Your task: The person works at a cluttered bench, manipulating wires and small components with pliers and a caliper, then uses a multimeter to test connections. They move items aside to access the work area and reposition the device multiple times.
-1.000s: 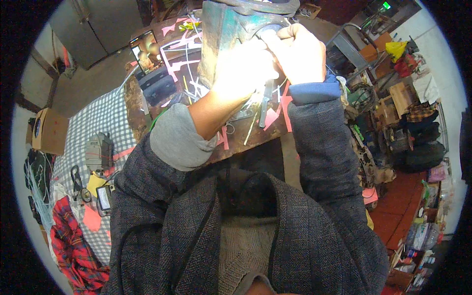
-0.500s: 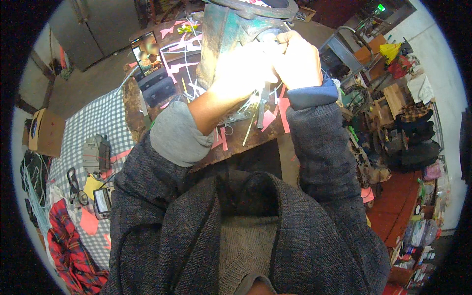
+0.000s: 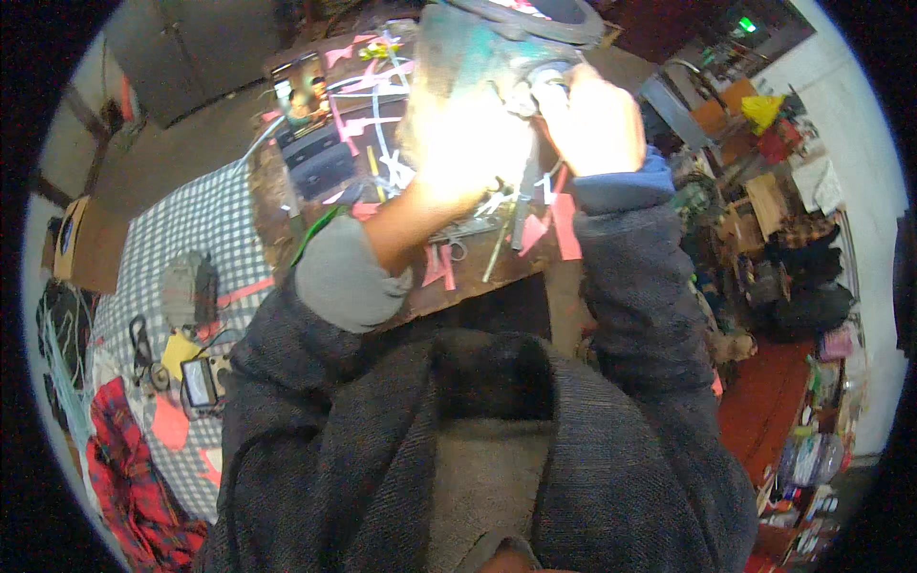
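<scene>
**Both hands raised to a teal metal piece over the workbench**

Both forearms reach up and away from the body, sleeves pushed back, meeting at the top of the view. The left hand (image 3: pixel 468 143) is washed out by strong light, so its fingers cannot be made out; it lies against the lower face of a worn teal metal piece (image 3: pixel 478 53) with a dark ring-shaped rim at its top. The right hand (image 3: pixel 592 119) is curled, fingers closed around a small pale part at the piece's right side. Whether the left hand grasps or only presses is unclear.

The piece is held above a brown workbench (image 3: pixel 478 277) strewn with pink and white strips (image 3: pixel 564 224) and small metal tools (image 3: pixel 458 234). A phone (image 3: pixel 304 91) stands at the bench's far left.
</scene>
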The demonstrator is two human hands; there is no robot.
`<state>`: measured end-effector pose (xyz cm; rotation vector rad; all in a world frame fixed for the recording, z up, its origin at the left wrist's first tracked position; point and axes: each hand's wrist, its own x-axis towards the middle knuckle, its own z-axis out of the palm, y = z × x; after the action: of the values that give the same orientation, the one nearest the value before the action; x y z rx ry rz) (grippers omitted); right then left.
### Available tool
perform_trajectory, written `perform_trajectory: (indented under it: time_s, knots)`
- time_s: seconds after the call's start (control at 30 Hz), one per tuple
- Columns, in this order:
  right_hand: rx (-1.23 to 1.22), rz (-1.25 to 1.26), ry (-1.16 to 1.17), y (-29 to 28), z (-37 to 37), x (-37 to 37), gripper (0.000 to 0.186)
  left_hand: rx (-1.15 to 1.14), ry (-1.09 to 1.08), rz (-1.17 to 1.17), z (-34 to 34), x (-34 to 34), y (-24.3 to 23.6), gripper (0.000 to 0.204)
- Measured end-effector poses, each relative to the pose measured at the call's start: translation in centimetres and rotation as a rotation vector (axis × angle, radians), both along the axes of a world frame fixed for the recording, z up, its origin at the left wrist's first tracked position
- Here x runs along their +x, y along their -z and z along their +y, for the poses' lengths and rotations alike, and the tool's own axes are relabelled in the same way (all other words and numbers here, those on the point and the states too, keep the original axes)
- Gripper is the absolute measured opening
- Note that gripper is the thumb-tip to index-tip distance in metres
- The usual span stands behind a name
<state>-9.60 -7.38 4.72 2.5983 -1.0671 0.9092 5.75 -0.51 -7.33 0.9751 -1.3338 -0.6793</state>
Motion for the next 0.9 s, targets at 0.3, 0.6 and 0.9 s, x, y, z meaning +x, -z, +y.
perform_trajectory:
  time_s: [0.3,0.6,0.9]
  knots:
    - [0.076,-0.159,-0.031,-0.2,1.0,0.4,0.033,0.234,0.116,0.186,3.1,-1.0,2.6,0.031]
    - [0.433,-0.155,0.086,-1.1,1.1,0.0,0.046,0.311,-0.038,0.064,4.2,0.2,6.8,0.03]
    - [-0.003,0.054,0.125,-0.3,0.9,0.7,0.043,0.132,-0.385,-0.342,4.6,3.4,13.6,0.022]
